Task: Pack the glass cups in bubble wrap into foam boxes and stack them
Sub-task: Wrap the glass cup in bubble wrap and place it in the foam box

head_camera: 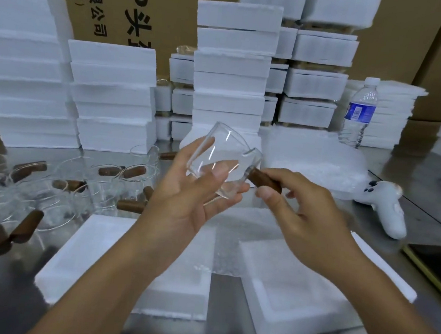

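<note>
A clear glass cup (223,153) with a brown wooden handle (265,181) is held up over the table, tilted. My left hand (190,193) cradles the cup's base, fingers curled round it. My right hand (298,209) pinches the wooden handle. Below them lie two open foam box halves, one on the left (92,256) and one on the right (290,297), with a bubble wrap sheet (226,251) between them. Several more glass cups with wooden handles (58,191) crowd the table's left side.
Stacks of closed foam boxes (231,68) line the back, in front of cardboard cartons. A bubble wrap pile (314,159), a water bottle (359,113), a white game controller (385,204) and a phone (436,268) lie on the right.
</note>
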